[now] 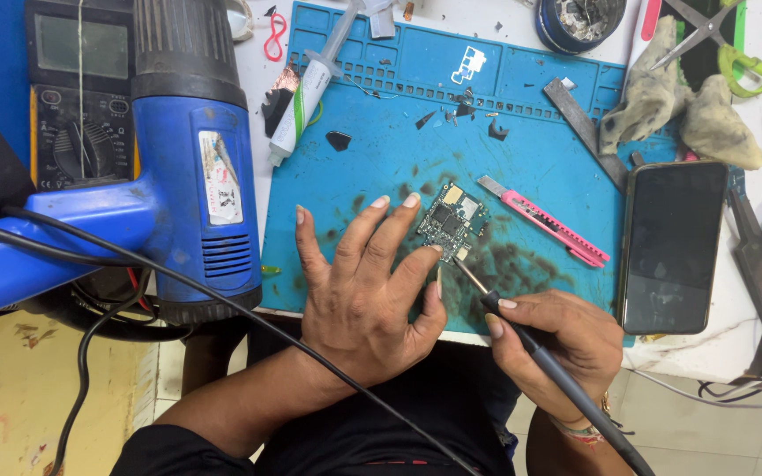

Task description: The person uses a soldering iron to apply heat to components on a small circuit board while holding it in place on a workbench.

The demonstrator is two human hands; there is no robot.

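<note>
The left hand (365, 286) lay flat and spread on the blue work mat (381, 159), gripping nothing, its fingertips pinning the left edge of a small circuit board (452, 222) that sat near the mat's centre on a dark, sooty patch. The right hand (557, 339), at five o'clock from the board, was closed like a pen grip around a black soldering iron (522, 339), whose thin tip reached up to the board's lower edge. At three o'clock from the board lay a pink utility knife (547, 220), and beyond it a dark phone (672, 245) face up on the mat's right edge. A metal ruler (586, 128) lay at one o'clock, with two grubby cloth wads (681, 110) and green-handled scissors (725, 40) farther out. At eleven o'clock a paste syringe (306, 97) rested across the mat's upper left corner. A large blue heat gun (191, 159) loomed at nine o'clock, blocking part of a multimeter (72, 97), and its black cable (222, 304) crossed over the left forearm. The mat covered a white table; pale floor tiles showed below.
</note>
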